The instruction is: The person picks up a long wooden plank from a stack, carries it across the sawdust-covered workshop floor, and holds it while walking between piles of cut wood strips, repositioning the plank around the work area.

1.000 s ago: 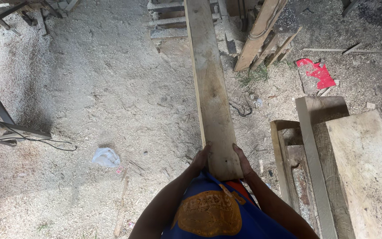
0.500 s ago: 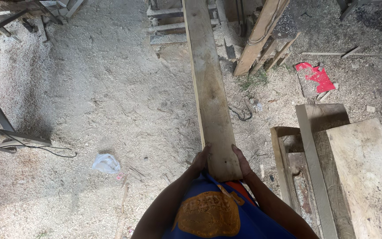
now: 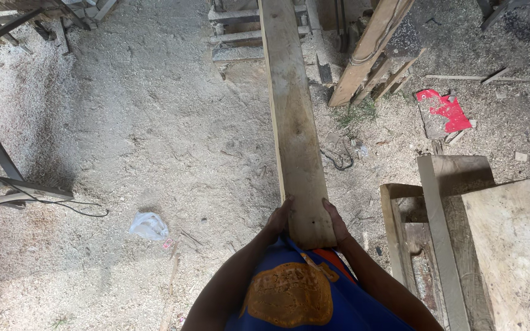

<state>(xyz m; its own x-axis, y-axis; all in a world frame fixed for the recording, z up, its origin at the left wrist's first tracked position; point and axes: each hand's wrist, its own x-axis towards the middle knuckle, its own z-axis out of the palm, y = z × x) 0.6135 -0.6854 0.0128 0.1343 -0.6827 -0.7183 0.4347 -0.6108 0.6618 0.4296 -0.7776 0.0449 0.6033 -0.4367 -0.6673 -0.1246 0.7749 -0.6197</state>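
A person looks down at a long wooden plank (image 3: 294, 122) that runs straight away from the body, its near end at the waist and its far end reaching the grey machine frame (image 3: 240, 24) at the top of the view. The left hand (image 3: 277, 217) clasps the plank's left edge near the end, fingers curled against the side; the right hand (image 3: 335, 219) does the same on the right edge. Each grip is wrapped on the plank, so the 2 hands press it between them. The plank sits above the sawdust-covered floor (image 3: 142, 135), held level in front of a blue shirt (image 3: 289, 294) with an orange patch.

To the right, just beside the right forearm, stands a stack of thick boards (image 3: 498, 245) with a narrow upright batten (image 3: 440, 233) lying along its top. Further off, a scrap of red plastic (image 3: 446, 109) lies on the ground, and several pale slats (image 3: 369, 52) lean together near the plank's far half. A loop of dark wire (image 3: 338, 158) lies on the floor just right of the plank. On the left, well apart from the hands, a crumpled white bag (image 3: 149, 225) rests in the sawdust, and a black cable (image 3: 62, 205) trails from under a few wooden strips (image 3: 13, 190) at the left edge
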